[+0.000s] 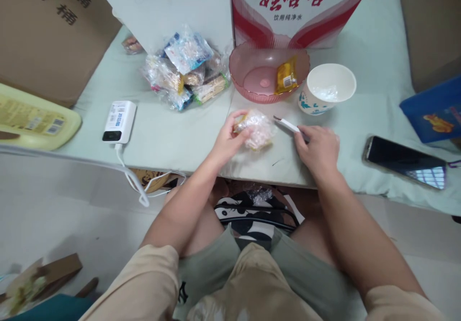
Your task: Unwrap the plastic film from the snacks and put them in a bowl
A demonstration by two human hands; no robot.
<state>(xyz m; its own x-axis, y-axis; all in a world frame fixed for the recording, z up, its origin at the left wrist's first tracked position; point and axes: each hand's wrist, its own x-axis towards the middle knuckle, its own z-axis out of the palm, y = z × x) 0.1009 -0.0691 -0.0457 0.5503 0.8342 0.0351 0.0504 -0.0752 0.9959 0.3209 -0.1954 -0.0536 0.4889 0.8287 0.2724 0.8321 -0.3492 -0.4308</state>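
Note:
My left hand (pixel 232 138) is closed around a snack packet in crinkled clear plastic (pixel 258 129), its thumb on the near side. In my right hand (pixel 319 150) is a slim white utility knife (pixel 288 125), its dark tip pointing left toward the packet, with a small gap between them. Behind the packet stands a pink ribbed plastic bowl (pixel 248 83) with a yellow-wrapped snack (pixel 287 76) inside. A paper cup (pixel 313 101) with a blue pattern sits right of the bowl and holds crumpled clear wrap (pixel 326 92).
Wrapped snacks (pixel 189 52) are piled left of the bowl. A white power bank (pixel 120 119) with a cable and a yellow bottle (pixel 39 119) lie at the left. A phone (pixel 405 162) and a blue packet (pixel 437 109) are at the right. Cartons (pixel 288 8) stand behind.

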